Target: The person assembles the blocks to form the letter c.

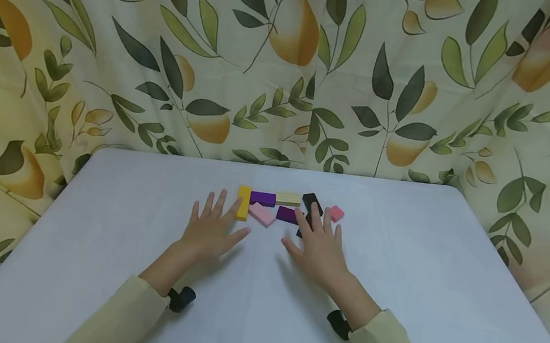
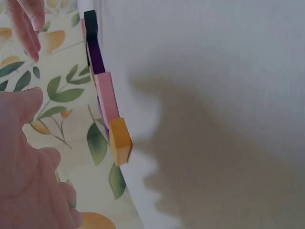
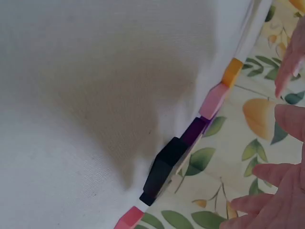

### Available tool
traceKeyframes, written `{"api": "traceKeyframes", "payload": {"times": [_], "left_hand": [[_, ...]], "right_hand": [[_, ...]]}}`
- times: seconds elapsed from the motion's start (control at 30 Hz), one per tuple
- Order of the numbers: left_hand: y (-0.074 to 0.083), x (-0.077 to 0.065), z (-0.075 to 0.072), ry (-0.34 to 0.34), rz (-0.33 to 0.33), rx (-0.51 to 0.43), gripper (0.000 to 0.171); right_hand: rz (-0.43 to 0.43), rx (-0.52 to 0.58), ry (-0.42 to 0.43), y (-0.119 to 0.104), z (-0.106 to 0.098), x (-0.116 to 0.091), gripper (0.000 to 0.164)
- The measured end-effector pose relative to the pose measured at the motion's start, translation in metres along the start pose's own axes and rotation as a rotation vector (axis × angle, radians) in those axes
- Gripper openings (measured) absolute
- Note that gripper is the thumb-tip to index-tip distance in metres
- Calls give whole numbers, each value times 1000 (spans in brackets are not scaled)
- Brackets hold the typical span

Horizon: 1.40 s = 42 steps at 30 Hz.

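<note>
- From the head view, we see the left hand (image 1: 212, 229) above the desk (image 1: 251, 323), its forearm coming in from 7 o'clock and its fingers pointing between 12 and 1 o'clock.
- Its fingers are extended and fanned apart, the thumb stretched toward 2 o'clock; we find nothing in its hold.
- The right hand (image 1: 321, 249) nearly mirrors it: forearm from 5 o'clock, spread fingers toward 11 o'clock, thumb toward 10 o'clock, likewise holding nothing.
- In both wrist views we see space between the palms and the blocks, and soft shadows on the desk.
- We find the yellow block (image 1: 242, 209) nearest the left hand, at its 1 o'clock, partly overlapped by the index fingertip in the head view.
- At the yellow block's 3 o'clock lie the purple block (image 1: 263, 199), then the cream block (image 1: 288, 199); the pale pink block (image 1: 262, 215) sits at its 4 o'clock, with the dark purple block (image 1: 286, 215) beyond.
- The black block (image 1: 311, 199) lies at the right hand's 11 o'clock, partly hidden by its fingers; the bright pink block (image 1: 336, 213) is near 12 o'clock.
</note>
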<state>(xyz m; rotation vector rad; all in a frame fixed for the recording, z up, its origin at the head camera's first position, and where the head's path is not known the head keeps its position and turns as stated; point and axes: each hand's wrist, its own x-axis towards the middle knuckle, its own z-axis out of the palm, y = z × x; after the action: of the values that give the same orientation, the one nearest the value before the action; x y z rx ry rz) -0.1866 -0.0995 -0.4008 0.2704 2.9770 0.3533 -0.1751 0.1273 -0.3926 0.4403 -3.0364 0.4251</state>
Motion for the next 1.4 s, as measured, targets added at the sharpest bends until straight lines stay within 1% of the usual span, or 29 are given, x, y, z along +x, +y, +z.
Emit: {"api": "traceKeyframes", "payload": {"times": [0.1, 0.23, 0.37, 0.47, 0.57, 0.63, 0.83, 0.87, 0.93, 1.0, 1.07, 1.23, 1.3, 1.4], "left_hand": [[-6, 3, 1, -14, -1, -6, 73], [-13, 9, 2, -3, 28, -6, 73], [-18, 17, 3, -27, 37, -28, 73], [-21, 22, 5, -47, 49, -39, 72], [-24, 27, 6, -54, 83, -44, 71], [-27, 32, 7, -62, 112, -50, 70], [-38, 47, 7, -119, 182, -85, 70], [-39, 48, 7, -119, 196, -97, 69], [-42, 51, 8, -99, 220, -112, 69], [-43, 55, 9, -69, 244, -135, 68], [-43, 58, 11, -56, 244, -140, 66], [-38, 63, 12, -90, 232, -93, 63], [-36, 64, 11, -93, 235, -71, 61], [-35, 67, 10, -80, 239, -57, 57]], "right_hand": [[-25, 3, -28, 1, 7, 7, 71], [-55, 24, -27, 5, 14, 20, 69], [-62, 49, -44, 10, 18, 31, 68], [-66, 51, -80, 13, 21, 35, 68], [-74, 45, -123, 14, 23, 40, 66], [-90, 46, -135, 13, 25, 45, 65], [-166, 84, -95, 7, 26, 60, 61], [-172, 85, -95, 5, 26, 62, 61], [-174, 82, -106, 1, 25, 64, 61], [-179, 84, -111, -3, 26, 66, 59], [-178, 87, -126, -6, 28, 69, 58], [-191, 79, -163, -11, 34, 72, 59], [-218, 83, -149, -13, 34, 73, 57], [-273, 105, -113, -16, 35, 77, 49]]}}
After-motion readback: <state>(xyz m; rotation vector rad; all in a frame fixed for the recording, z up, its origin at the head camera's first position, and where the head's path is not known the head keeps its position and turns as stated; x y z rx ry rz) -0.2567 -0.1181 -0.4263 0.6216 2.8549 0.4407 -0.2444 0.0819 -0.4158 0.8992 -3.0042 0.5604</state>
